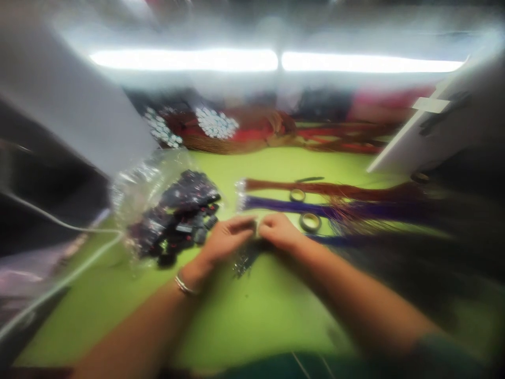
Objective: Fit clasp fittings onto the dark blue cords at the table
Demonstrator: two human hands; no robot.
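Small pale piece (257,227) between your half-open left hand (224,239) and curled right hand (281,231): steady both, can't tell if either pinches it.

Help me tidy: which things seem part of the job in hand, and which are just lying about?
Probably in use, nearest the left hand and right hand:
small silvery pieces
black plastic parts
purple wire bundle
Held item: too blurred.

Apparently lying about:
round dark tape rolls
thin dark strip

Two light tubes (185,60), at least two tape rolls (303,223).
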